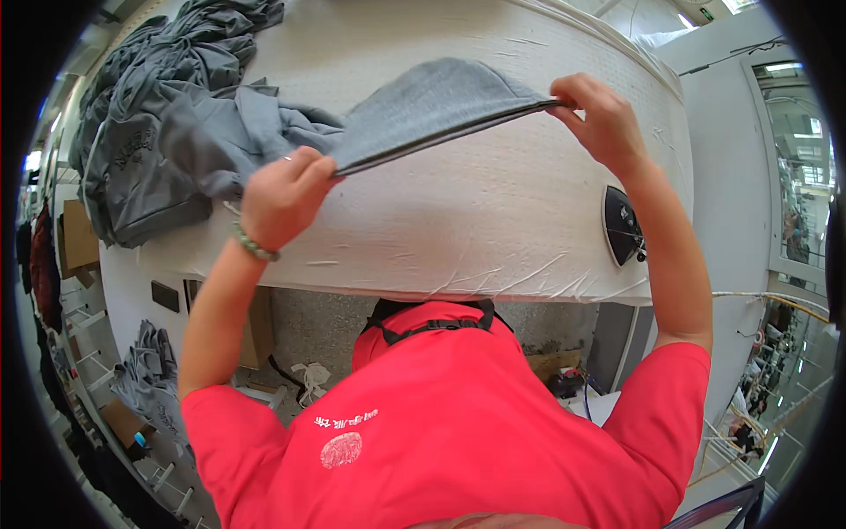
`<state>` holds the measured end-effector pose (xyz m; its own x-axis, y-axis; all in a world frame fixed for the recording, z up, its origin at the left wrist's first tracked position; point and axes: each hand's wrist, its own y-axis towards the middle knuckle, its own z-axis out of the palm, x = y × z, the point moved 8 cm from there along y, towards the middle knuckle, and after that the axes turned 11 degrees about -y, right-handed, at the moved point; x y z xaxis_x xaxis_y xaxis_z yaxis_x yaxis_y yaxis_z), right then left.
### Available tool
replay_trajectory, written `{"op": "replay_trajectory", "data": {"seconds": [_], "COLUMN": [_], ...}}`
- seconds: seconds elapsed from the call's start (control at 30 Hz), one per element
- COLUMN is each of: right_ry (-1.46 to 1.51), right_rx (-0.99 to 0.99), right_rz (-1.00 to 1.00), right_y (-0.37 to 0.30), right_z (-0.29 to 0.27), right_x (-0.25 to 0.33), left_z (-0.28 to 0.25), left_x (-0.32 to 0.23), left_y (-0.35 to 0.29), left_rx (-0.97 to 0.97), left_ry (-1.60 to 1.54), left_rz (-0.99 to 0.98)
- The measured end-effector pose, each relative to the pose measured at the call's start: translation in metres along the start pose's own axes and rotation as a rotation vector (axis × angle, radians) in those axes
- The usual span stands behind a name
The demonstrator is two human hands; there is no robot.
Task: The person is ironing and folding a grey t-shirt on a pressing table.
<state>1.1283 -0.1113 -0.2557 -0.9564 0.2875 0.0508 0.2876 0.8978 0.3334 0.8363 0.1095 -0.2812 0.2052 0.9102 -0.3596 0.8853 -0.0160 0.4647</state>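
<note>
Both hands are pulling the edge of a grey garment (432, 101) taut over the worktop (476, 229)

The left hand (286, 196) and the right hand (604, 123) are each closing in a pinch on one end of its dark edge, and parts of both grips are hiding behind fingers and cloth; the garment is spanning the middle of the worktop, and where it is meeting the grey pile (189, 57) along the left edge, the boundary is probably getting lost in folds. The pile is running out of view past the far left corner. A dark iron (620, 226) is resting towards the near right corner, the right forearm (674, 256) apparently hiding part of it. The pale cover is wrinkling along the near edge, speckled floor (317, 331) is showing below, and a window (800, 159) is standing beyond the right edge
</note>
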Motion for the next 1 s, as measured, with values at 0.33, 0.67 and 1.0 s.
{"op": "replay_trajectory", "data": {"seconds": [0.33, 0.67, 1.0], "right_ry": [-0.202, -0.152, 0.308], "right_rx": [0.05, -0.017, 0.164], "right_rz": [-0.05, -0.024, 0.679], "right_y": [-0.031, -0.223, -0.228], "right_z": [0.076, 0.126, 0.186], "right_x": [-0.056, -0.063, -0.111], "left_z": [0.125, 0.237, 0.301], "left_x": [-0.007, -0.127, -0.138], "left_y": [-0.017, -0.085, 0.009], "left_rx": [-0.098, 0.077, 0.091], "left_ry": [-0.189, 0.033, -0.165], "left_rz": [-0.229, -0.222, -0.16]}}
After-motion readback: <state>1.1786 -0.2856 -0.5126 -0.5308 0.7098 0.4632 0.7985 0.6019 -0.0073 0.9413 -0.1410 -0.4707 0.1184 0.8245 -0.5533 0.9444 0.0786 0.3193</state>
